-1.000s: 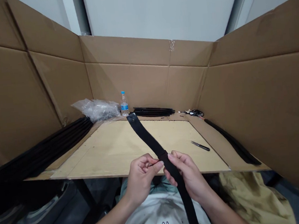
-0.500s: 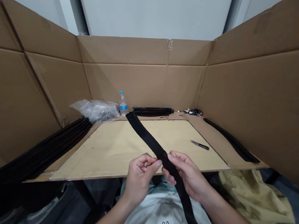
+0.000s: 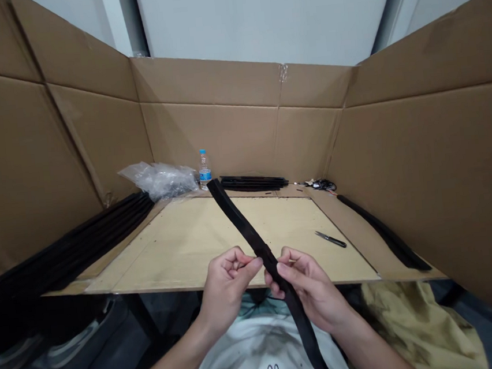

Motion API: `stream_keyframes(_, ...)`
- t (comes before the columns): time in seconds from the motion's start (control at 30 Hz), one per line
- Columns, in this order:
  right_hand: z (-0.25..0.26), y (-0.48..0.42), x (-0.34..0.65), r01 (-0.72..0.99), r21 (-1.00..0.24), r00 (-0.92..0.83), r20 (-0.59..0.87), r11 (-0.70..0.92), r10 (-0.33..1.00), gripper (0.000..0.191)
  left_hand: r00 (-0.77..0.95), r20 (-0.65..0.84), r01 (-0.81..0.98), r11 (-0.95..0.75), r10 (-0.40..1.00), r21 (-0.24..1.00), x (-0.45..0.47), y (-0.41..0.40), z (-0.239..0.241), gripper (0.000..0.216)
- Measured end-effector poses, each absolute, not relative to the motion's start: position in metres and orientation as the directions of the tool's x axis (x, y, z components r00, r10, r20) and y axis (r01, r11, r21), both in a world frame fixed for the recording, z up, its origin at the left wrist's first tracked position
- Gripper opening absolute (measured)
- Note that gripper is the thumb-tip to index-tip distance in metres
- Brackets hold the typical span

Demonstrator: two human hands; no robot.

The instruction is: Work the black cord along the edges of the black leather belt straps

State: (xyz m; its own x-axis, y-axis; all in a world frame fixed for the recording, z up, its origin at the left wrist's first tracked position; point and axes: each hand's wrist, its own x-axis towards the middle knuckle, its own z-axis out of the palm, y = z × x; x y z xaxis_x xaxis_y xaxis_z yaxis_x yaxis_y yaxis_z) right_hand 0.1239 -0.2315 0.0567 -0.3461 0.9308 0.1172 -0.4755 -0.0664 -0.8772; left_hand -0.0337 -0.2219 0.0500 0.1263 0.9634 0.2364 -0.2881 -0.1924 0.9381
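A long black strip (image 3: 241, 222), slightly curved, slants from above the board down toward my lap. My left hand (image 3: 232, 287) pinches its left edge near the middle between thumb and forefinger. On the opposite side, my right hand (image 3: 305, 280) grips the same strip with the thumb on top and the fingers curled beneath. A small raised fold or loop shows on the strip just above the pinch; its detail is too dark to make out. The strip's lower end hangs free over my shirt.
On the pale board (image 3: 182, 243), small black-handled snips (image 3: 332, 239) lie to the right. Black strips are piled at left (image 3: 73, 244), with a bundle (image 3: 254, 182) at the back and another strip (image 3: 383, 232) at right. A plastic bag (image 3: 161, 180) and water bottle (image 3: 204, 171) stand behind. Cardboard walls (image 3: 210, 127) surround the table.
The strip has rolled slightly in my hands, so its face looks narrower, and its lower end has come up into view. Both hands keep their hold in nearly the same place.
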Motion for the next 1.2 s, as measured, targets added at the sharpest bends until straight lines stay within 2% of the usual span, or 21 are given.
stream_keyframes(0.1, 0.056, -0.228, 0.126, -0.445, -0.895, -0.333, 0.139, -0.026, 0.932, 0.030, 0.183, 0.251, -0.322, -0.183, 0.951, 0.929, -0.038, -0.225, 0.053, 0.038)
stream_keyframes(0.23, 0.049, -0.224, 0.127, -0.390, -0.920, -0.355, 0.191, 0.041, 0.915, 0.036, 0.145, 0.223, -0.257, -0.181, 0.964, 0.949, -0.036, -0.228, 0.058, 0.041)
stream_keyframes(0.37, 0.044, -0.222, 0.126, -0.336, -0.937, -0.411, 0.242, 0.100, 0.879, 0.026, 0.130, 0.173, -0.266, -0.134, 0.976, 0.955, -0.032, -0.227, 0.060, 0.042)
stream_keyframes(0.53, 0.049, -0.226, 0.125, -0.316, -0.946, -0.457, 0.219, 0.072, 0.862, 0.026, 0.175, 0.170, -0.281, -0.117, 0.970, 0.953, -0.034, -0.226, 0.057, 0.039)
stream_keyframes(0.7, 0.051, -0.230, 0.126, -0.250, -0.968, -0.517, 0.105, -0.032, 0.849, 0.037, 0.251, 0.167, -0.293, -0.090, 0.953, 0.952, -0.037, -0.224, 0.054, 0.035)
stream_keyframes(0.9, 0.051, -0.229, 0.127, -0.233, -0.970, -0.469, 0.172, 0.066, 0.866, 0.040, 0.380, 0.204, -0.401, -0.038, 0.902, 0.915, -0.038, -0.220, 0.054, 0.030)
stream_keyframes(1.07, 0.051, -0.225, 0.129, -0.321, -0.946, -0.480, 0.208, 0.051, 0.852, 0.030, 0.256, 0.196, -0.390, -0.085, 0.946, 0.917, -0.041, -0.213, 0.054, 0.031)
stream_keyframes(1.2, 0.047, -0.222, 0.128, -0.392, -0.919, -0.462, 0.151, -0.048, 0.874, 0.028, 0.191, 0.175, -0.330, -0.105, 0.966, 0.938, -0.039, -0.212, 0.053, 0.032)
